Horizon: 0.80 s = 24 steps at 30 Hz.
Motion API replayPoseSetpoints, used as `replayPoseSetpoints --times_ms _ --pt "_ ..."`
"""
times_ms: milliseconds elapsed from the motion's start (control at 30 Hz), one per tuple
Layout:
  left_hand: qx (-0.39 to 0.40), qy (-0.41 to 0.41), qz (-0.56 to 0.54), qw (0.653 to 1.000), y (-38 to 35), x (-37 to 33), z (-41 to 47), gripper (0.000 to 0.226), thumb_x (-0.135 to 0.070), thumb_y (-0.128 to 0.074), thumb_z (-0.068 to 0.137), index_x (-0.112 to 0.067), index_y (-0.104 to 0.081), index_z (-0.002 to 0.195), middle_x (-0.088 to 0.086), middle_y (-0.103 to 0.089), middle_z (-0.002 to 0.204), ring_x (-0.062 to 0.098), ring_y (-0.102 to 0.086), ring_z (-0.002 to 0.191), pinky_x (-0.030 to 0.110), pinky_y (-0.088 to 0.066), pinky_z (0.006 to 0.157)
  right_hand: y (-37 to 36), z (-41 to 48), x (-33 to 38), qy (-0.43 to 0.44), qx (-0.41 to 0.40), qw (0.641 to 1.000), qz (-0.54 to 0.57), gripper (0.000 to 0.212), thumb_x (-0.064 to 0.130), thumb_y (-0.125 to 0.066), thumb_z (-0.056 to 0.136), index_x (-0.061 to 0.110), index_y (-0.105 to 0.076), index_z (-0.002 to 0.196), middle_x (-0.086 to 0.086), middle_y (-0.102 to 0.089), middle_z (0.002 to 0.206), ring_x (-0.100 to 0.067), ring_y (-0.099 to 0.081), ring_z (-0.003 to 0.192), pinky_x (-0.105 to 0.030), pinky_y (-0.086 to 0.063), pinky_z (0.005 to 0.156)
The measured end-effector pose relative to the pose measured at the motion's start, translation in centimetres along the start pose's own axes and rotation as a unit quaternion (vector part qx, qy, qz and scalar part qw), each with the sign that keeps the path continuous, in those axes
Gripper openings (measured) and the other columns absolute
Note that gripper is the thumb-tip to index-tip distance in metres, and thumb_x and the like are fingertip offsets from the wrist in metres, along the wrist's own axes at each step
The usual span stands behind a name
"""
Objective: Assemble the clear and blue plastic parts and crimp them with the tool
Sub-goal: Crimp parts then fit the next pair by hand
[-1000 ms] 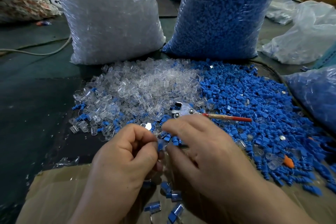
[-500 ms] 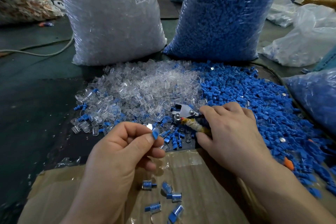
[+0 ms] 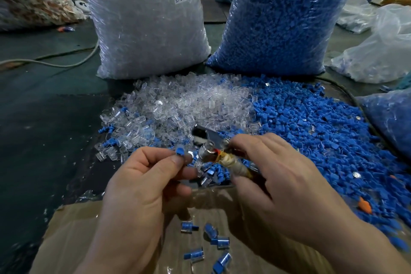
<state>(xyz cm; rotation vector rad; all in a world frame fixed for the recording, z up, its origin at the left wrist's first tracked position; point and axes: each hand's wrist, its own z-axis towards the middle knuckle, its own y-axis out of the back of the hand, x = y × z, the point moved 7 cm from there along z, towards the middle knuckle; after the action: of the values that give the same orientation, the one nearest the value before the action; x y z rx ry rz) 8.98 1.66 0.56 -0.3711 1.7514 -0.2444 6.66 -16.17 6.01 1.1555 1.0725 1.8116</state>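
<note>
Left hand pinches the part between thumb and forefinger, with the blue end showing above the thumb tip (the rest is mostly hidden, so its axis is unclear). Right hand grips the crimp tool by its wrapped handle. The tool's long axis runs lower-right to upper-left. Its metal head points away toward the clear pile, just beside the part and apart from it. Blue pile sits right of the clear pile on the worktop. Finished pieces lie on cardboard beneath the hands.
</note>
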Motion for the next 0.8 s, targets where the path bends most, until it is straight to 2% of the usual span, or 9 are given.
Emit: replayPoseSetpoints --times_ms 100,300,600,800 --pt "0.018 0.009 -0.037 0.999 -0.1 -0.2 0.1 0.01 -0.016 -0.068 0.067 -0.022 -0.075 0.063 0.017 -0.072 0.074 0.016 -0.062 0.05 0.022 -0.048 0.039 -0.2 -0.1 0.6 0.007 0.009 1.0 -0.002 0.05 0.044 -0.044 0.085 0.022 -0.053 0.129 0.012 -0.059 0.105 -0.011 -0.049 0.094 -0.023 -0.039 0.078" --pt "0.023 -0.003 -0.052 0.998 -0.2 -0.4 0.0 0.005 -0.019 -0.071 0.062 -0.023 -0.075 0.063 0.014 -0.07 0.069 0.016 -0.06 0.05 0.021 -0.048 0.04 -0.3 -0.1 1.2 0.019 0.004 1.0 -0.015 0.048 0.044 -0.046 0.083 0.023 -0.053 0.126 0.01 -0.061 0.101 -0.015 -0.055 0.093 -0.028 -0.049 0.075" --pt "0.016 -0.028 -0.008 0.999 -0.1 -0.2 0.1 0.01 -0.017 -0.068 0.065 -0.024 -0.075 0.064 0.016 -0.071 0.069 0.019 -0.064 0.053 0.021 -0.048 0.041 -0.4 -0.1 0.9 0.018 -0.009 1.0 -0.019 0.045 0.043 -0.046 0.086 0.026 -0.048 0.127 0.014 -0.059 0.103 -0.011 -0.051 0.092 -0.014 -0.035 0.076" --pt "0.013 -0.046 0.077 0.996 0.3 -0.4 0.2 0.012 -0.025 -0.068 0.062 -0.023 -0.075 0.072 0.016 -0.071 0.07 0.019 -0.067 0.057 0.022 -0.052 0.046 -0.5 -0.1 0.7 0.026 0.003 1.0 -0.012 0.047 0.046 -0.043 0.086 0.028 -0.043 0.129 0.014 -0.058 0.106 -0.013 -0.051 0.094 -0.027 -0.047 0.079"
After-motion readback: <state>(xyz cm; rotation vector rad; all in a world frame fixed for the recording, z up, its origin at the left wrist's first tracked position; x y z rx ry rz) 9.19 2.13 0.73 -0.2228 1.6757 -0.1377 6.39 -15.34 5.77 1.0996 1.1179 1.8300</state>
